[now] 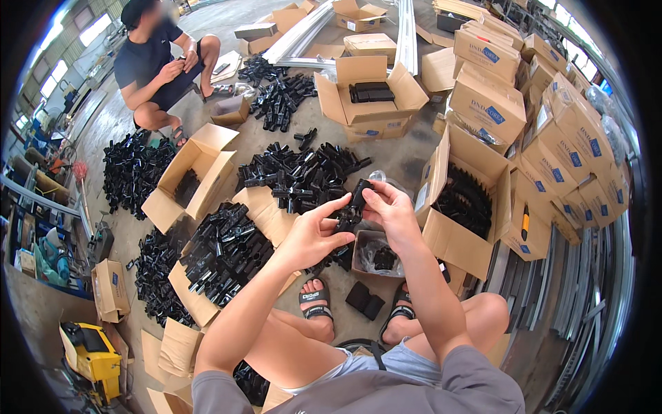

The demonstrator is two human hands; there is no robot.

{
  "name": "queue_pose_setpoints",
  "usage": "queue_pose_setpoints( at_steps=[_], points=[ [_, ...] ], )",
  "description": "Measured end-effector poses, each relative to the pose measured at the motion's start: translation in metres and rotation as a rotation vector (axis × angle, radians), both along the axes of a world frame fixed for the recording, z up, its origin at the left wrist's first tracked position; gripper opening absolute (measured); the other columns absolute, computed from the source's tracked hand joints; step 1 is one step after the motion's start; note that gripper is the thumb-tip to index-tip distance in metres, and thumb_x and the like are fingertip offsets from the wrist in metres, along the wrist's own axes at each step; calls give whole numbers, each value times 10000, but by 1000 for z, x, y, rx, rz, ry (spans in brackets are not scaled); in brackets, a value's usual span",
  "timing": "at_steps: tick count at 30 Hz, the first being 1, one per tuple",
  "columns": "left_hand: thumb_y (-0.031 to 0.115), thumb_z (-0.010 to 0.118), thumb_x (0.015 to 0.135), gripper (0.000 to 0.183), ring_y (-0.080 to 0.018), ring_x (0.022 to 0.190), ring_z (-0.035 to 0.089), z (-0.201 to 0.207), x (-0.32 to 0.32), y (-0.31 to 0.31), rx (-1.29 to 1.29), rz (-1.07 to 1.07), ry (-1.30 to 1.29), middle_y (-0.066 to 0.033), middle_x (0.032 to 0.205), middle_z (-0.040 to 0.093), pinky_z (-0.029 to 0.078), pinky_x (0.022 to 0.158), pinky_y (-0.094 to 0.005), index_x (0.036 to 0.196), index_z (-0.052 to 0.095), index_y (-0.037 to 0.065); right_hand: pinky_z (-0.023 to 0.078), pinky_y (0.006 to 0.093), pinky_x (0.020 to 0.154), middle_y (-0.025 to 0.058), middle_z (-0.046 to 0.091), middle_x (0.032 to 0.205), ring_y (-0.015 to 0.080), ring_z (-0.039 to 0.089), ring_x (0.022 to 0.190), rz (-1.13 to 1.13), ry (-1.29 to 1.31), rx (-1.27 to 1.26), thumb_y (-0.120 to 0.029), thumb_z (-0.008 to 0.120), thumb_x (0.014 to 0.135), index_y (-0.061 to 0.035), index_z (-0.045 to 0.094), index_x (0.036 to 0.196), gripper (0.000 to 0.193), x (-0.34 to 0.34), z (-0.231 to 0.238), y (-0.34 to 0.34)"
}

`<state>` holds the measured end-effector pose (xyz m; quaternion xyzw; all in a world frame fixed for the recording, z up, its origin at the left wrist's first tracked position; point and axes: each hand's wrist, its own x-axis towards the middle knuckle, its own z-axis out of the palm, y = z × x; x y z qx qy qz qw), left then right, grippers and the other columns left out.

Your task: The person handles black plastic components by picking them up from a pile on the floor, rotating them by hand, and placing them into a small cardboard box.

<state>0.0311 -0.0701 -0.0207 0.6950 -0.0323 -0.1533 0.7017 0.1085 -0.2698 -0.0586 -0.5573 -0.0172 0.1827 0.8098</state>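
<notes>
Between my two hands is a black tubular connector [356, 201], held up over the floor in front of my knees. My left hand [316, 231] grips its lower part with thumb and fingers. The fingers of my right hand [392, 209] close on its upper right side. Below my hands stands a small open carton [376, 243] with a clear plastic bag and small dark parts in it. A pile of similar black connectors [296, 176] lies just beyond my hands. Another heap [227, 252] rests on flattened cardboard to my left.
An open carton [441, 172] of black parts stands at my right, with stacked closed cartons [486, 110] behind. Another open carton [196, 162] sits left. A person [162, 65] squats at the far left, hands on a small part. Metal profiles [558, 276] lie at right.
</notes>
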Motion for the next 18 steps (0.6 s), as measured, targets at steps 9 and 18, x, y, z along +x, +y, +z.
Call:
queue_pose_setpoints(
  at_steps=[9, 18],
  points=[
    [-53, 722, 942, 833, -77, 993, 661, 3, 0, 4, 24, -18, 32, -71, 1120, 721, 569, 904, -252, 1652, 312, 99, 610, 317, 847, 72, 729, 1125, 149, 715, 962, 66, 36, -51, -241, 744, 997, 17, 613, 1303, 421, 6, 10, 2],
    [127, 751, 970, 824, -182, 1003, 739, -11, 9, 15, -120, 129, 178, -122, 1151, 757, 602, 920, -354, 1658, 297, 136, 608, 353, 784, 92, 720, 1007, 200, 736, 870, -16, 55, -204, -430, 551, 1092, -27, 662, 1162, 424, 43, -51, -4]
  ],
)
